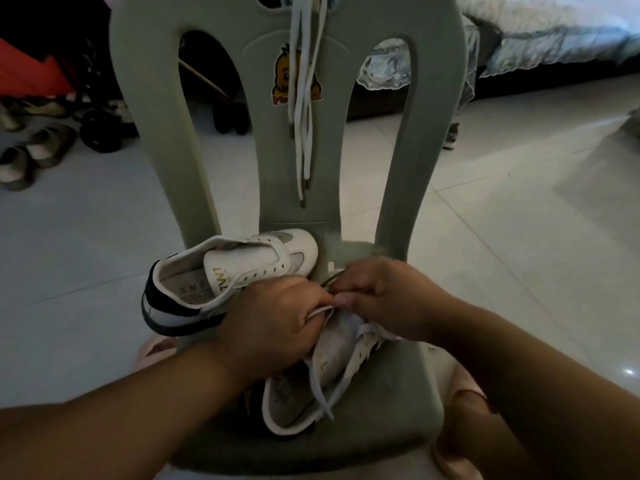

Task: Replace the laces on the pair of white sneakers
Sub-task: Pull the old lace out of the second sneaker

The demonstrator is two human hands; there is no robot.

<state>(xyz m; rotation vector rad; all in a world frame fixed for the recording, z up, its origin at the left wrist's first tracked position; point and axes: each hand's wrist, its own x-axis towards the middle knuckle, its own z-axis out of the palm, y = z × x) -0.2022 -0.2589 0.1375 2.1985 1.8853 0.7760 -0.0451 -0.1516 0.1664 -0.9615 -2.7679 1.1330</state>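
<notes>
One grey-green moulded plastic chair carried everything, its seat keeping both shoes close under the person. Two shoes lay on it. The unlaced white sneaker rested tilted at ten o'clock from the hands, eyelets bare, seemingly parked out of the way. The near white sneaker sat at six o'clock with its heel toward the person, so its eyelets faced up for threading.

Two hands met over its front. The left hand had its grip curled round the flat white lace, probably for tension, while the right hand pinched what appeared to be that lace's end at the eyelets.

At twelve o'clock, spare white laces hung over the chair back, likely to stay untangled. About four ends dangled, but the strands were too bunched for a sure count.
</notes>
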